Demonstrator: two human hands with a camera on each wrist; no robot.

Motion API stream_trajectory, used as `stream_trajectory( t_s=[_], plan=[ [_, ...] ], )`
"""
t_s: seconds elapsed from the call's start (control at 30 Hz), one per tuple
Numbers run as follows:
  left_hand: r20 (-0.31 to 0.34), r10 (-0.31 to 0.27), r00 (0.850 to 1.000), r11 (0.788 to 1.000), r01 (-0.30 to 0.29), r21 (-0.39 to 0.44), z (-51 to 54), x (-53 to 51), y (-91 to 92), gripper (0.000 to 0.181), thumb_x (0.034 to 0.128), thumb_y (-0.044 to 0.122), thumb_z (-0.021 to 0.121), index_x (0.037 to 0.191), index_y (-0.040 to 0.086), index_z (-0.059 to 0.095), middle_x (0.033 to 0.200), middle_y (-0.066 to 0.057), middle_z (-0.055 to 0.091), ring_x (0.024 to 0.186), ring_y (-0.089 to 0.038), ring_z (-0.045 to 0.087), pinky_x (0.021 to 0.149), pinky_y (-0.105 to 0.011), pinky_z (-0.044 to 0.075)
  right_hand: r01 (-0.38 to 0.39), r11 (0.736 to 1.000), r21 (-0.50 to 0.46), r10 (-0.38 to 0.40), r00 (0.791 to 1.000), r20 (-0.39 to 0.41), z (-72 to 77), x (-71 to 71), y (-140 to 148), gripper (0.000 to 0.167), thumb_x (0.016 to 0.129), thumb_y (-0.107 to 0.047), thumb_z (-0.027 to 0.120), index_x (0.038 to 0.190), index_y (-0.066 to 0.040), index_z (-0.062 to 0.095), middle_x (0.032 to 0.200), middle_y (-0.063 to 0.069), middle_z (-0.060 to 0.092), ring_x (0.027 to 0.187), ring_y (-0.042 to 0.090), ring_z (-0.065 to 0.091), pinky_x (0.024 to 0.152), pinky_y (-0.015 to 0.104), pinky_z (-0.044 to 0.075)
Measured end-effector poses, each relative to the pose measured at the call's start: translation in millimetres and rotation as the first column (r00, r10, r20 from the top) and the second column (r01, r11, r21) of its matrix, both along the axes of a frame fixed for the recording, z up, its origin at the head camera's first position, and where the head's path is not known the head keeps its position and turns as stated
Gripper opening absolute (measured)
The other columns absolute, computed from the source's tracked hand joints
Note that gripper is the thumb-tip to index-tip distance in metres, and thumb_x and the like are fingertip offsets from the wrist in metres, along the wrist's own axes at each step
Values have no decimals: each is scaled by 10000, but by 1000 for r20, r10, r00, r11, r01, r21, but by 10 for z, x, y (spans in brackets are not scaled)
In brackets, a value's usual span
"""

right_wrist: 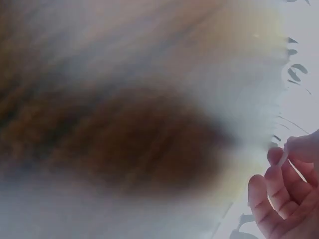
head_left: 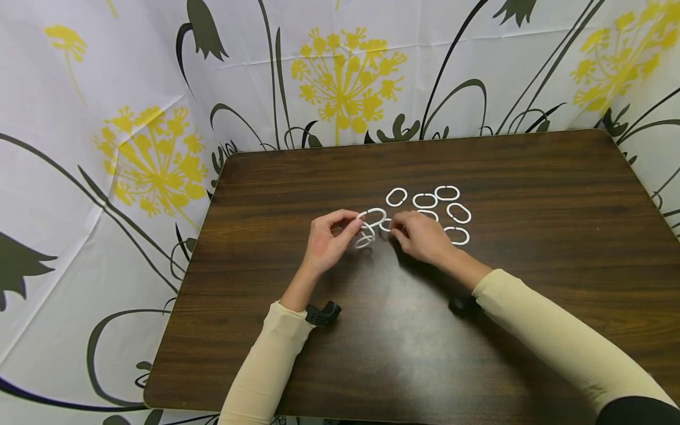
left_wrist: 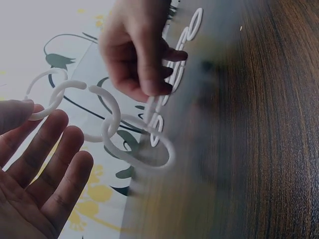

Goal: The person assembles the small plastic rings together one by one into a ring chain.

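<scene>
My left hand (head_left: 326, 241) pinches a white oval shower curtain ring between thumb and fingertips. Linked to it hangs a short chain of similar rings (left_wrist: 113, 112), each with a small gap; the lower ones dangle above the table. The other fingers of this hand are spread in the left wrist view. Just to the right, my right hand (head_left: 422, 237) reaches over the table, its thumb and fingers pinching another white ring (right_wrist: 283, 158). Part of that ring (head_left: 383, 228) shows beside the fingertips in the head view; the rest is hidden.
Several loose white rings (head_left: 447, 187) lie on the dark wooden table (head_left: 297, 183) beyond and right of my right hand. A white curtain (head_left: 239, 77) with yellow and grey flowers hangs along the table's back and left sides.
</scene>
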State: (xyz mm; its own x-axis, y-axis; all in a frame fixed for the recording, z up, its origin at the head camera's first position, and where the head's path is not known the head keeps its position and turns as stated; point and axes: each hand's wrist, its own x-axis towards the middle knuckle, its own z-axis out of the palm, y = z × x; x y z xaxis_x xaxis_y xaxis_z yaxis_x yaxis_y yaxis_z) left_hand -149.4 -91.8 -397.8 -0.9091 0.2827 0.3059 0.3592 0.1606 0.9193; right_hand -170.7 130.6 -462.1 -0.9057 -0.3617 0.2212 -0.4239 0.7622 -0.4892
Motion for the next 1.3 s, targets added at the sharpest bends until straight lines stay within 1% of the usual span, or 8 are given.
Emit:
stream_trajectory(
  t_s=[0.17,0.47,0.57,0.7,0.83,1.03,1.17,1.3],
  plan=[
    [4,-10,1000,1000,10,16,-10,-7,-5,128,906,-56,642,974,-161,664,861,-312,658,788,-503,618,628,-182,508,40,985,-168,-40,999,4,147,-13,42,92,919,-178,671,972,-126,726,781,-20,650,672,148,558,613,341,441],
    [-5,1,1000,1000,-1,20,-6,-9,-5,113,900,-66,646,968,-151,675,854,-270,675,768,-450,643,628,-179,517,80,911,-405,-91,996,-8,586,52,88,144,951,-156,650,993,-44,731,854,56,716,738,192,645,662,334,505],
    [-9,6,1000,1000,-5,21,-1,-9,-5,111,902,-63,646,967,-147,678,850,-253,680,760,-442,646,623,-197,529,85,868,-490,-68,996,52,716,86,94,140,959,-145,642,994,-32,716,837,91,703,701,212,660,628,283,528],
    [-10,-1,1000,1000,1,25,2,-10,-4,122,907,-57,644,970,-158,670,852,-263,674,759,-470,646,631,-305,572,85,795,-601,8,989,150,819,125,79,153,962,-135,640,1006,0,697,826,156,682,664,227,670,617,308,571],
    [-5,-2,1000,1000,2,24,-5,-6,1,138,907,-51,647,978,-168,665,855,-270,674,758,-466,650,624,-301,567,78,748,-659,78,976,204,852,171,43,183,965,-125,634,1021,42,683,803,199,670,669,247,665,639,331,578],
    [-16,15,1000,1000,-14,8,-9,7,10,136,906,-43,652,980,-156,670,833,-256,671,744,-436,636,602,-185,509,58,728,-683,128,967,219,874,252,-25,173,966,-104,626,1001,58,676,836,201,667,692,278,663,646,325,579],
    [-27,31,999,1000,-31,0,-3,13,6,114,901,-50,654,965,-141,678,823,-246,672,734,-395,635,598,-176,500,30,727,-686,130,975,181,874,272,-54,161,966,-89,621,989,59,678,846,189,670,688,272,665,639,328,578],
    [-30,19,999,1000,-19,8,-2,16,-1,114,902,-52,652,966,-142,677,836,-257,674,745,-423,645,598,-188,510,4,724,-690,163,971,177,865,281,-83,154,962,-73,623,990,66,681,840,216,662,703,304,663,630,336,578]
  ],
)
